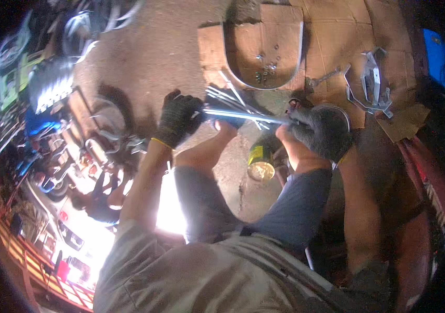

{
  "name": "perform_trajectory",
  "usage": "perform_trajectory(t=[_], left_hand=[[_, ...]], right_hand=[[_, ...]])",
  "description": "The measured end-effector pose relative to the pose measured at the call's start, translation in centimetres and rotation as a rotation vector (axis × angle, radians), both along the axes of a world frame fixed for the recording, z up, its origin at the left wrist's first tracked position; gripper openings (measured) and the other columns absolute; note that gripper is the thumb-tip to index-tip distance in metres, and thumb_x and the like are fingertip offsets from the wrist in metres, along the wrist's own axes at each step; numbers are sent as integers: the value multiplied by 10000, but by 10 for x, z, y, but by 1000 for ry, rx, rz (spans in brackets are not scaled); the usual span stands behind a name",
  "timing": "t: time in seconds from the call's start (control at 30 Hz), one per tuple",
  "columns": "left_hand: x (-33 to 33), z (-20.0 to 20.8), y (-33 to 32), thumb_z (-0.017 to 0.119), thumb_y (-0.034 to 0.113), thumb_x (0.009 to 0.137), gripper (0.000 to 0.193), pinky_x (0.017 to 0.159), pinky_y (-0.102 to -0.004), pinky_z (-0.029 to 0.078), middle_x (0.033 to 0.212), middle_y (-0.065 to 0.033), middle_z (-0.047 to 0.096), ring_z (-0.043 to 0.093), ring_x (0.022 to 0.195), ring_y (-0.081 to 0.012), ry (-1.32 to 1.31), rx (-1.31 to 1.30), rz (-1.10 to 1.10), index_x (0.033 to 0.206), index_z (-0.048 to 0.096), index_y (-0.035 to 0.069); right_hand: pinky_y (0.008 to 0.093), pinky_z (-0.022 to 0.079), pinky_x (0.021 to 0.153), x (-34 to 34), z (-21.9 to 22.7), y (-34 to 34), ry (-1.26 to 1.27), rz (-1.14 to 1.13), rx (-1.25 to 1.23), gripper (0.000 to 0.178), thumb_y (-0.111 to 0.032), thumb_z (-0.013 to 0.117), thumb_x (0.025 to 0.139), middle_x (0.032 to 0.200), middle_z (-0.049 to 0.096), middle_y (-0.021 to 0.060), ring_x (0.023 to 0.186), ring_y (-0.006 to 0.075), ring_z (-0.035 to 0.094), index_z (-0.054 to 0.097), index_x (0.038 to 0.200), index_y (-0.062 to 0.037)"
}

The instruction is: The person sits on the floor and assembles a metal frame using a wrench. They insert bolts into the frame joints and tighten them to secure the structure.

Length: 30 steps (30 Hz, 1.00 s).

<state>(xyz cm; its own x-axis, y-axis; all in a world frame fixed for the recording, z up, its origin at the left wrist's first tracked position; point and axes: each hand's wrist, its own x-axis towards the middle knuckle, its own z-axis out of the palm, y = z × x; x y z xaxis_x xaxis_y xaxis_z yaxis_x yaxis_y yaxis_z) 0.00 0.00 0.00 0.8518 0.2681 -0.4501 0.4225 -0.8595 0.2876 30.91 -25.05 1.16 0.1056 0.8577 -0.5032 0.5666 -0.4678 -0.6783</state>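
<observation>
Gripping a metal strip (243, 115) at left with curled left hand (180, 116), at right with curled right hand (324, 130); straddling a nearer yellow-green can (259, 155) of indistinct contents.

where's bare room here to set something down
Concrete floor looks bare left of the cardboard, beyond the left hand. There's also room on it between the curved band and bent brackets, toward the far side. Crowded: inside the band, scattered with small metal parts, and around the held metal bar, where loose rods lie.
</observation>
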Motion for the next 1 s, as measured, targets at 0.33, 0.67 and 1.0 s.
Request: perform_trajectory(t=[0.33, 0.67, 1.0], left_hand=[[154, -302, 30, 750, 525, 877, 393, 704, -444, 562, 869, -138, 740, 728, 807, -360, -292, 89, -16, 946, 756, 137], [156, -224, 59, 705, 432, 944, 340, 711, -405, 530, 879, -114, 707, 699, 795, -305, -482, 253, -2, 968, 766, 99], [131, -220, -9, 838, 384, 831, 559, 1000, -467, 501, 1230, -136, 651, 607, 1195, -358, -879, 566, -112, 1289, 626, 143]], right_hand=[[428, 554, 896, 132, -319, 9, -306, 84, -7, 352, -392, 743, 871, 1137, 722, 151, 1063, 326, 702, 750, 1129, -152], [462, 565, 871, 124, -221, 60, -632, -42, 334, 288, -358, 752, 898, 1028, 740, 187, 925, 341, 711, 754, 1062, -121], [448, 553, 851, 109, -159, -1, -1147, -187, 239, 357, -410, 763, 836, 1048, 721, 175, 971, 336, 697, 750, 1014, -101]])
